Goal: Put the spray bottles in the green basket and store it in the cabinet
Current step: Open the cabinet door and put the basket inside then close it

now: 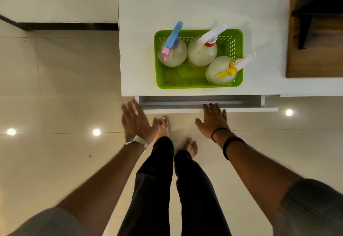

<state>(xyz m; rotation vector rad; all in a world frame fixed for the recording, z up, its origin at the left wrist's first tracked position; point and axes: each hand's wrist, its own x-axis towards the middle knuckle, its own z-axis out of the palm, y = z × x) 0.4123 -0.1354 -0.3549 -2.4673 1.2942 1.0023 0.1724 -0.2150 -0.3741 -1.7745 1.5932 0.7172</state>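
Observation:
A green basket (pixel 185 81) stands on top of a white cabinet (pixel 185 4). Three pale round spray bottles stand inside it: one with a blue and pink head (pixel 172 54), one with a white and red head (pixel 201 54), one with a yellow and white head (pixel 219 70). Below the cabinet top, a white drawer (pixel 241 108) is pulled out a little. My right hand (pixel 213 119) lies with straight fingers on the drawer's front edge. My left hand (pixel 136 119) hovers flat just left of the drawer, holding nothing.
A dark wooden shelf unit (pixel 315 31) adjoins the cabinet on the right. Glossy beige floor tiles (pixel 55 87) spread to the left, with a dark skirting along the wall. My bare feet (pixel 163 126) stand right in front of the drawer.

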